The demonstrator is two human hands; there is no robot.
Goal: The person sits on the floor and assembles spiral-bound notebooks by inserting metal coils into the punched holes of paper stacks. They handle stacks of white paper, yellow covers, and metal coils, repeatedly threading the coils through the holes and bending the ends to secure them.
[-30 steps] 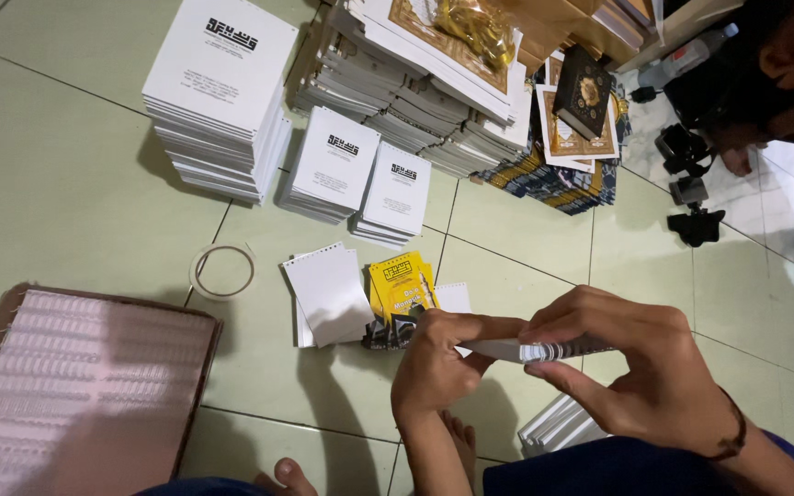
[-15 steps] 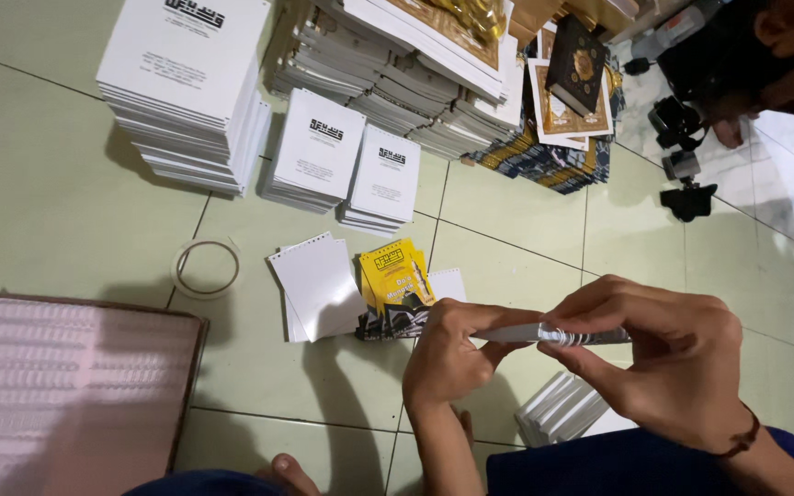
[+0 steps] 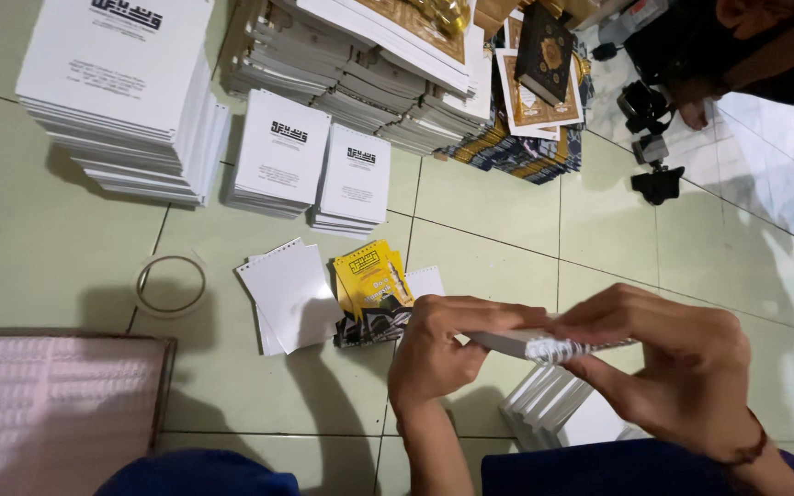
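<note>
Resting between both hands (image 3: 590,367): spiral notepad (image 3: 544,343).

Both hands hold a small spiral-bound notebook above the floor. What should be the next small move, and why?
Probably lay it on the stack of finished white notebooks on the tiled floor just below. The left hand and right hand hold the small white spiral-bound notebook flat by both ends, its wire coil seemingly already in place along the near edge, directly above that stack.
</note>
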